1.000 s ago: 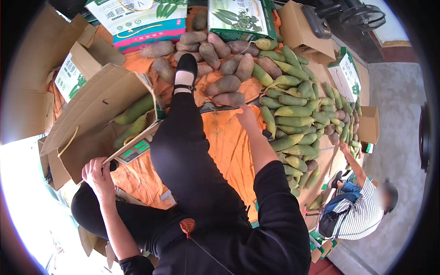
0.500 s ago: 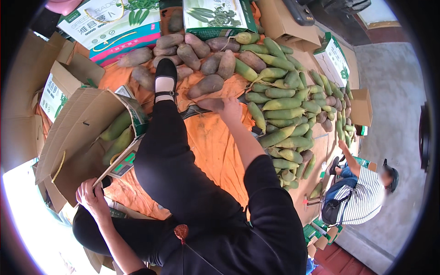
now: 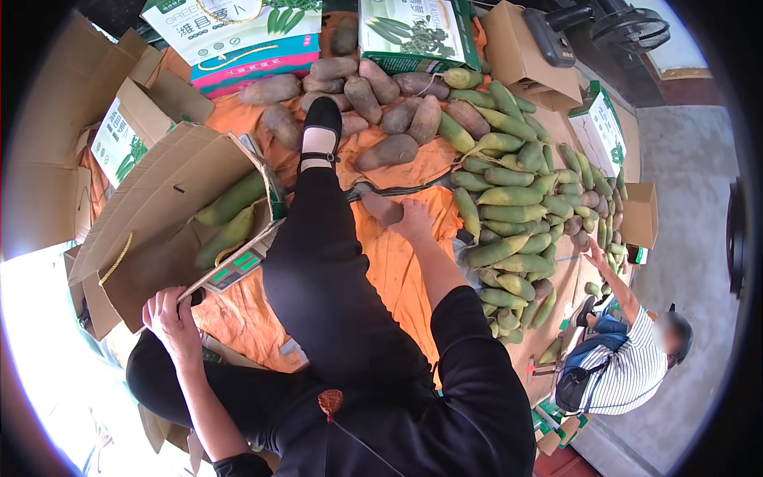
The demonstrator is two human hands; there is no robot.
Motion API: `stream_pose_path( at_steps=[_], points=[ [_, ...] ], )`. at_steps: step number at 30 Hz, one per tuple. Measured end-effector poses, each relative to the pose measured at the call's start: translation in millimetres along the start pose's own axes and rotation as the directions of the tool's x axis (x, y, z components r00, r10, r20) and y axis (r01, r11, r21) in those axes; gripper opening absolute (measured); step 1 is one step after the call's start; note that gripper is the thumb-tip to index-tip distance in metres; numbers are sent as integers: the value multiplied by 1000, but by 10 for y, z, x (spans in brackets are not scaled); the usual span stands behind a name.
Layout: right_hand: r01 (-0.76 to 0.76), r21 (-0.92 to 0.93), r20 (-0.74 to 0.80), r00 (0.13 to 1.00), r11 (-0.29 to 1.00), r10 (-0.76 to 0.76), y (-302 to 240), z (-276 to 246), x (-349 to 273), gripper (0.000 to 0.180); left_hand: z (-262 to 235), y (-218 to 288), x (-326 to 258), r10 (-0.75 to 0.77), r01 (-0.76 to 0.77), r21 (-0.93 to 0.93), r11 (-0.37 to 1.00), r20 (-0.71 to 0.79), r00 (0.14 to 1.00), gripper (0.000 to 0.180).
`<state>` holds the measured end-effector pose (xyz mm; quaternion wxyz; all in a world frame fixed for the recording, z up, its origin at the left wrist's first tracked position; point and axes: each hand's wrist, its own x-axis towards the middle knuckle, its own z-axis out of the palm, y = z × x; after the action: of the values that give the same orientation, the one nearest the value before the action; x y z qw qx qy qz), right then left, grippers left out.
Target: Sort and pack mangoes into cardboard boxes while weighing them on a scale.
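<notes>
My right hand (image 3: pixel 414 222) is closed on the end of a brownish-purple radish (image 3: pixel 381 208), held tilted over the orange cloth (image 3: pixel 380 246). To the left, my left hand (image 3: pixel 169 316) pinches the near edge of an open cardboard box (image 3: pixel 147 274). Inside that box lie long green radishes (image 3: pixel 230 197), partly hidden by its wall. A scale with a lit green display (image 3: pixel 236 270) shows at the box's near right side. More purplish radishes (image 3: pixel 387 153) lie on the cloth beyond my right hand, and a big heap of green radishes (image 3: pixel 509 196) is to its right.
My outstretched leg (image 3: pixel 314 230) lies between box and cloth. Printed cartons (image 3: pixel 413 36) stand at the back beside a brown box (image 3: pixel 528 60) and a fan (image 3: pixel 628 30). At the right, a person in a striped shirt (image 3: pixel 628 358) reaches toward the heap.
My right hand has drawn the purplish radish nearer to me, and the radish has tilted. The left hand keeps its grip on the box edge. The view has shifted; the other person's arm reaches farther.
</notes>
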<state>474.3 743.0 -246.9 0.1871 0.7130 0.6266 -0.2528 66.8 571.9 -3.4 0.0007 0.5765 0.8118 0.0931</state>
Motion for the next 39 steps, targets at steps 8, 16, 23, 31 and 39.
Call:
stream_pose_path(
  at_steps=[8, 16, 23, 31, 39],
  points=[
    [-111, 271, 9, 994, 956, 113, -220, 346, -146, 79, -36, -37, -25, 30, -30, 4, 1000, -9, 1000, 7],
    [-301, 876, 359, 929, 377, -93, -7, 249, -326, 66, -75, -62, -33, 2, -2, -17, 1000, -28, 1000, 12],
    [91, 943, -16, 973, 320, -231, -210, -1132, -711, 64, -46, -25, -21, 23, -25, -51, 998, -48, 999, 13],
    [720, 609, -287, 591, 333, -754, -1625, -2744, -1647, 76, -81, -38, -26, 9, -12, -61, 998, -50, 999, 15],
    [777, 196, 257, 548, 598, -796, -3354, -2254, -2058, 75, -30, -60, -55, 4, -5, -29, 1000, -16, 1000, 16]
  ],
)
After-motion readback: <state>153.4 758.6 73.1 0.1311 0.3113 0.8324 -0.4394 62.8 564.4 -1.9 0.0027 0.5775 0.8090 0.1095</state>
